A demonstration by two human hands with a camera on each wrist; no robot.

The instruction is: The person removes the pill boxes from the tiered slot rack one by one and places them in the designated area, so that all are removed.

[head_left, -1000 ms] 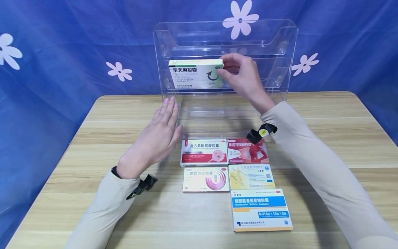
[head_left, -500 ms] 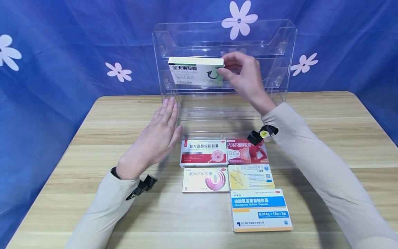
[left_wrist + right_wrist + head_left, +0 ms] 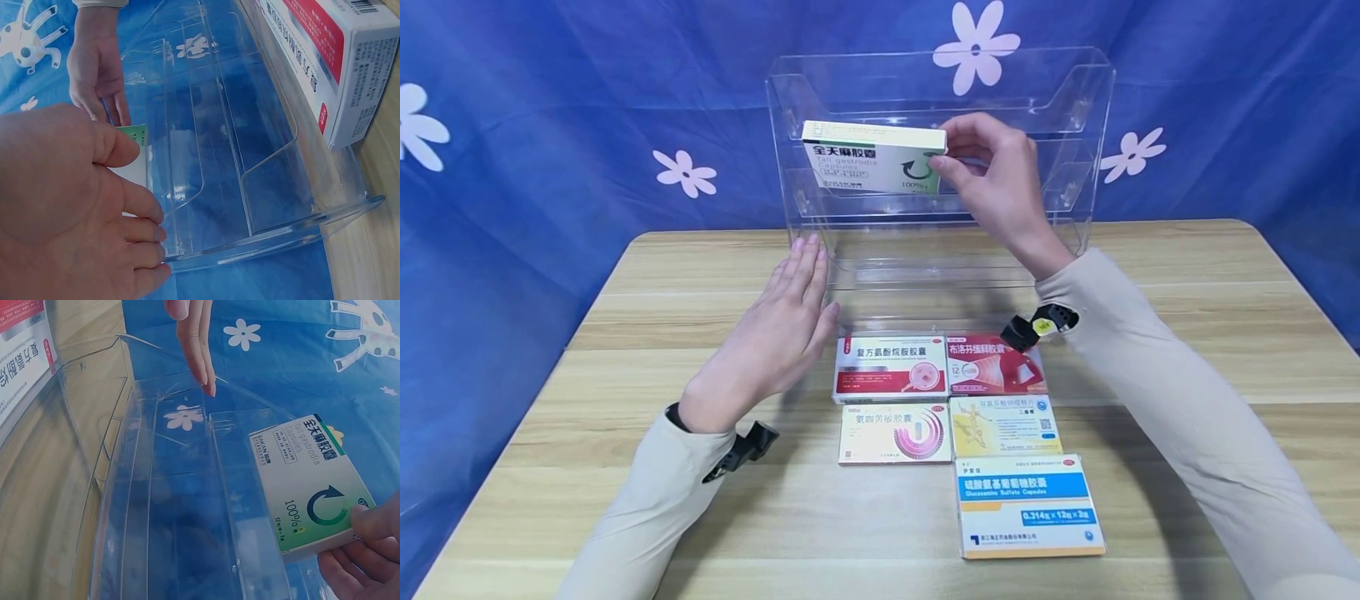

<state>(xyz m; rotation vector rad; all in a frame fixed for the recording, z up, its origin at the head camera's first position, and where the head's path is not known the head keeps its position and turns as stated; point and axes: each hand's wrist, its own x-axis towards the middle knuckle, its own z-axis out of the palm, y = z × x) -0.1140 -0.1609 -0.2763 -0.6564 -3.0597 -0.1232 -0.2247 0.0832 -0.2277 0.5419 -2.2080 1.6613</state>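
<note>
In the head view my right hand (image 3: 1000,179) pinches the right end of a white and green medicine box (image 3: 872,162), thumb in front and fingers behind. The box is held in front of the middle tier of a clear acrylic display rack (image 3: 947,275), its printed face toward me. The right wrist view shows the same medicine box (image 3: 309,487) tilted, gripped at one corner. My left hand (image 3: 775,325) has its fingers straight and lies at the rack's left side; in the left wrist view the left hand's fingertips (image 3: 153,240) are by the rack's edge.
In front of the rack lie several medicine boxes: a red and white box (image 3: 891,367), a red box (image 3: 992,367), a white and pink box (image 3: 895,433), a yellow box (image 3: 1006,425) and a blue and white box (image 3: 1030,508). A blue flowered curtain (image 3: 587,125) hangs behind the wooden table (image 3: 1187,333).
My right hand has raised the medicine box a little, and its top has tipped toward me, showing more of the upper edge. The left hand has stayed in place.
</note>
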